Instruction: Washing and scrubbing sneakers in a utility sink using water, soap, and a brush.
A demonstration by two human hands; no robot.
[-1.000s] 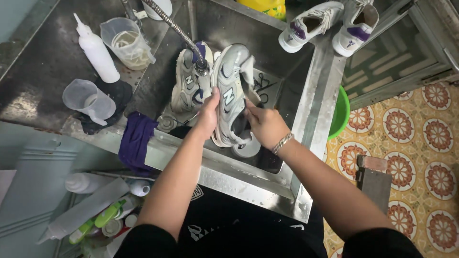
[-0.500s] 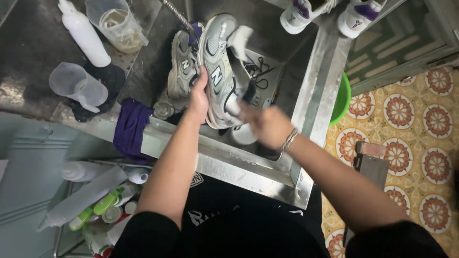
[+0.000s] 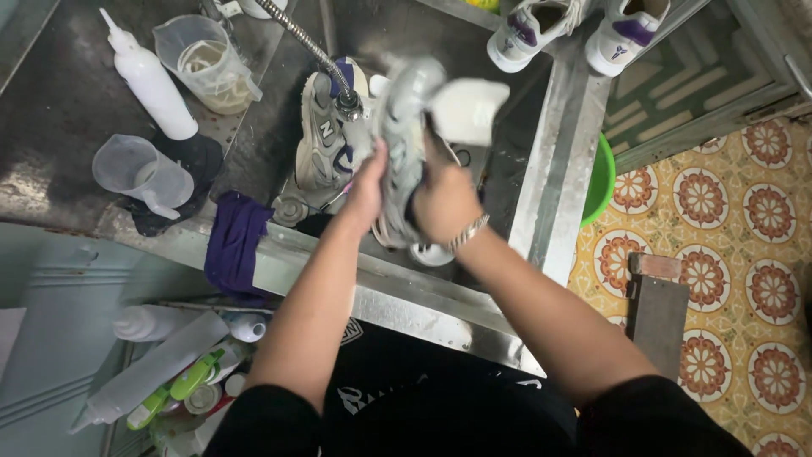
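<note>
Over a steel sink (image 3: pixel 541 203) I hold a grey and white sneaker (image 3: pixel 404 127), blurred by motion. My left hand (image 3: pixel 368 190) grips its left side. My right hand (image 3: pixel 444 203), with a bracelet at the wrist, clasps its right side. What the right hand may hold besides the shoe is hidden. A white piece (image 3: pixel 469 106), perhaps the tongue or insole, sticks out at the shoe's top. A second grey sneaker (image 3: pixel 321 135) lies in the sink just left of it, under a flexible metal hose nozzle (image 3: pixel 347 101).
A white squeeze bottle (image 3: pixel 148 80) and two clear measuring jugs (image 3: pixel 207 59) (image 3: pixel 144 173) stand on the left drainboard. A purple cloth (image 3: pixel 237 241) hangs over the sink's front rim. Two white and purple sneakers (image 3: pixel 575 25) rest at the far right edge. Bottles (image 3: pixel 169 364) sit below left.
The held sneaker has turned and lifted between my hands, now blurred. My right hand has moved from beside the shoe onto it.
</note>
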